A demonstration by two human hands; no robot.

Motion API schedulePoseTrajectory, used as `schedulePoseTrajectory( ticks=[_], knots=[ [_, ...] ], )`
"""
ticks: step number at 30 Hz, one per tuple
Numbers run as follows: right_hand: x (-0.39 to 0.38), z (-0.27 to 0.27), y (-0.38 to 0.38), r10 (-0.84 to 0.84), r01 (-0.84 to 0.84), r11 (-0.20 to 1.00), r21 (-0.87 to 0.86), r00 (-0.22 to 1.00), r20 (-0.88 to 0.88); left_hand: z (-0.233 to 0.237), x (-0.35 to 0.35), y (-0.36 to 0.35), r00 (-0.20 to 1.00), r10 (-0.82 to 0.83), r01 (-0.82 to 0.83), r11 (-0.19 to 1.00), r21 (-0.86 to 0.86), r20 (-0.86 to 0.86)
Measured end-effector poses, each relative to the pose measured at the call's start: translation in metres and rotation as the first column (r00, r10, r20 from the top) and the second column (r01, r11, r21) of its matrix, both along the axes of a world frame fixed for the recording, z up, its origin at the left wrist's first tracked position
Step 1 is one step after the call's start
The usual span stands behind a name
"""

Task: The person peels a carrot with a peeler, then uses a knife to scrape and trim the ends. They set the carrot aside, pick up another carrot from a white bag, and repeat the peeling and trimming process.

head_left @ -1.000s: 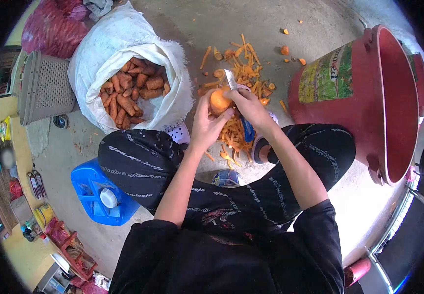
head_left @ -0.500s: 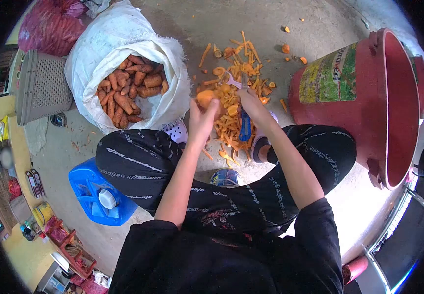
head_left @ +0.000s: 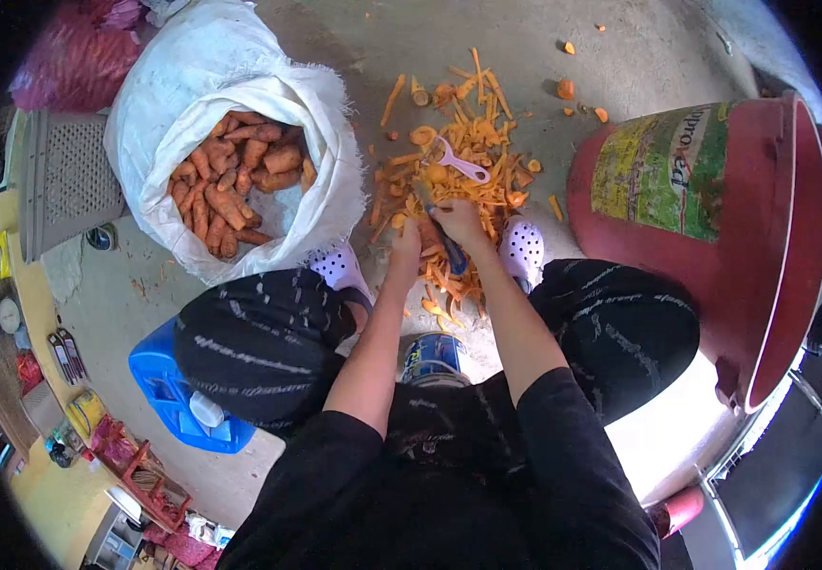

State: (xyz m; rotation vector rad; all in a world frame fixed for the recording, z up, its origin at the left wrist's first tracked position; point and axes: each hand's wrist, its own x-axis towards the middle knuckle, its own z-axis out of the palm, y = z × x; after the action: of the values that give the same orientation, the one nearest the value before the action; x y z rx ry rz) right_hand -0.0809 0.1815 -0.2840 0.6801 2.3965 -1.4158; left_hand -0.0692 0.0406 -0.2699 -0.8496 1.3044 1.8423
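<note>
My left hand [head_left: 405, 245] is closed around an orange carrot piece [head_left: 399, 221], whose end shows past the fingers. Close beside it, my right hand [head_left: 458, 221] grips a knife [head_left: 423, 196] with its blade pointing away from me. Both hands are low over a heap of orange peelings [head_left: 487, 142] on the floor. A pink peeler [head_left: 461, 163] lies on the heap just beyond my hands. A dark blue item [head_left: 455, 256] lies on the peelings below my right hand.
An open white sack [head_left: 230, 95] of carrots [head_left: 226, 204] stands at left, beside a grey crate [head_left: 69, 180]. A blue jug [head_left: 183, 399] is by my left knee. At right lies a large red bin [head_left: 696, 180]. A small bucket [head_left: 435, 359] sits between my legs.
Both hands have moved lower in view, towards my body, uncovering the pink peeler. My knees have shifted and the camera view has moved slightly.
</note>
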Motion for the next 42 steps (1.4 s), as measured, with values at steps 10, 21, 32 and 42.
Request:
schedulePoseTrajectory(
  ticks=[10,21,32,42],
  knots=[
    [-0.042,-0.004,0.037,0.243,-0.169,0.611,0.773,0.97,0.02,-0.015,-0.028,0.021,0.986,-0.137,0.149,0.981,-0.126,0.096],
    [-0.035,0.044,0.049,-0.144,0.147,0.989,0.026,0.983,-0.11,0.023,-0.034,0.012,0.994,0.064,-0.084,0.959,0.269,0.085],
    [-0.078,0.226,0.076,-0.565,0.205,0.247,-0.947,0.825,0.031,0.169,-0.034,0.02,0.957,0.279,-0.288,0.881,0.374,0.079],
    [-0.001,0.329,0.029,-0.393,0.181,0.305,-0.935,0.918,0.049,0.241,0.007,-0.006,0.997,0.062,-0.037,0.889,0.456,-0.041]
  ],
)
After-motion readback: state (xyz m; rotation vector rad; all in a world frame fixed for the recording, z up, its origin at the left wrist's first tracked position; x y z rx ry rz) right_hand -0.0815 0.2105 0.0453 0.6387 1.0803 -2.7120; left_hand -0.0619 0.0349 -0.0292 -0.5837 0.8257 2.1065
